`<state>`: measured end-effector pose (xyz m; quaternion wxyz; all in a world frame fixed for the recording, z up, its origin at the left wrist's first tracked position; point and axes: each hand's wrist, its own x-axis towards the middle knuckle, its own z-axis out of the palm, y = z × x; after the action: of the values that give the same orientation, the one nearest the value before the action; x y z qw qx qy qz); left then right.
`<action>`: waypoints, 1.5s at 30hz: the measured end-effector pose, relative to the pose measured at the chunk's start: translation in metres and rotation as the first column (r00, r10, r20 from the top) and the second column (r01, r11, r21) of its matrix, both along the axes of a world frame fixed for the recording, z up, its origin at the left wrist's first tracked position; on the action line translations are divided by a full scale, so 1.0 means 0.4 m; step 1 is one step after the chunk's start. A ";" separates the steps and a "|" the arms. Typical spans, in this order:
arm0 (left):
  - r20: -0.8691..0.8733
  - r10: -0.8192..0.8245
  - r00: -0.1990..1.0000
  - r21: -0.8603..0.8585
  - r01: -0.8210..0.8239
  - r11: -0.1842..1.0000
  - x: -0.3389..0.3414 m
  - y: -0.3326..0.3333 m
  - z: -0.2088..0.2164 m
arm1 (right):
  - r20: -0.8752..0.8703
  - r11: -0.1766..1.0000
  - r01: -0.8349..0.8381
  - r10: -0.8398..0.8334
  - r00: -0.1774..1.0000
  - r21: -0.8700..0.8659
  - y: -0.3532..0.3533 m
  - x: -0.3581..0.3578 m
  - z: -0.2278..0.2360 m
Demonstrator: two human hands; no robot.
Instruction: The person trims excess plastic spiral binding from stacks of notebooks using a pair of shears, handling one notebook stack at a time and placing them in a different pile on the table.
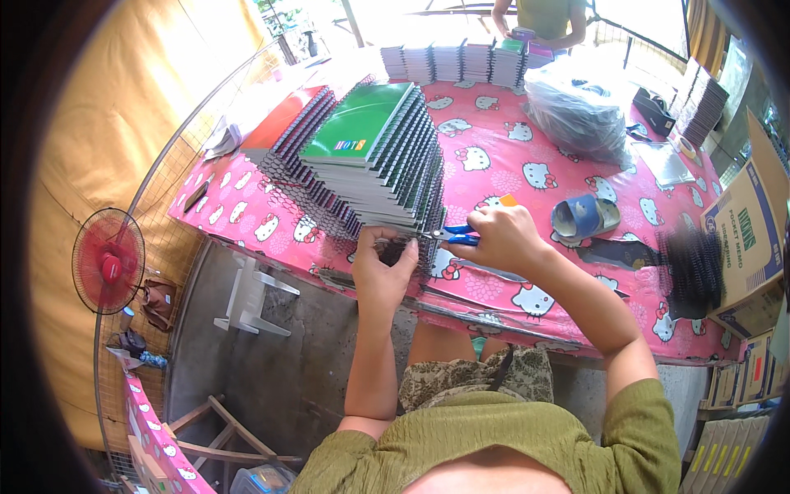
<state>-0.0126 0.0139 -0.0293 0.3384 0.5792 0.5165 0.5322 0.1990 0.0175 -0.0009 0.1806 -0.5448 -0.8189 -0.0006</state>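
Note:
My right hand [502, 235] is closed round the blue handles of a pair of pliers [461, 237]. Their metal jaws meet the black spiral binding at the near corner of a tall stack of spiral notebooks [362, 132], which has a green cover on top. At that same corner, my left hand [383, 270] pinches the edge of a notebook low in the stack, its thumb close to the coil. Exactly which notebook lies between the fingers is partly hidden. Another spiral notebook stack [280, 122] with an orange-red cover stands against its left side.
On the pink patterned tablecloth [485, 123] lie a blue cylindrical container [580, 218], black coils [691, 267] and a bulky clear plastic bag [580, 115]. A cardboard box [745, 235] stands right. Behind more notebook stacks [448, 62] is another person [555, 20]. A fan [109, 261] stands left.

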 end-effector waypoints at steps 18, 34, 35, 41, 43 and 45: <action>0.016 0.045 0.999 -0.110 -0.043 0.993 0.002 -0.012 -0.009 | -0.019 0.978 -0.051 0.056 0.998 0.204 0.000 0.018 -0.051; -0.034 0.017 0.999 -0.149 -0.021 0.989 0.014 -0.012 -0.030 | -0.068 0.903 -0.085 0.125 0.990 0.422 0.018 0.024 -0.111; -0.095 0.026 0.995 -0.097 -0.035 0.995 0.014 -0.008 -0.040 | -0.070 0.921 -0.082 0.117 0.991 0.381 0.021 0.017 -0.115; 0.007 -0.023 1.000 0.020 0.022 1.000 0.006 0.002 -0.060 | -0.070 0.994 0.022 -0.029 0.997 -0.107 0.003 -0.005 -0.069; -0.039 -0.023 0.999 0.053 0.025 0.998 0.006 0.005 -0.069 | -0.038 0.986 -0.011 0.018 0.999 0.168 -0.001 0.018 -0.087; -0.065 -0.016 0.998 0.061 0.020 0.998 0.008 0.004 -0.072 | -0.014 0.961 -0.038 0.043 0.999 0.275 0.011 0.023 -0.093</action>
<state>-0.0093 0.0154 -0.0579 0.3086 0.6109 0.5053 0.5257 0.2083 0.0220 -0.0381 0.2626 -0.4977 -0.8199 -0.1052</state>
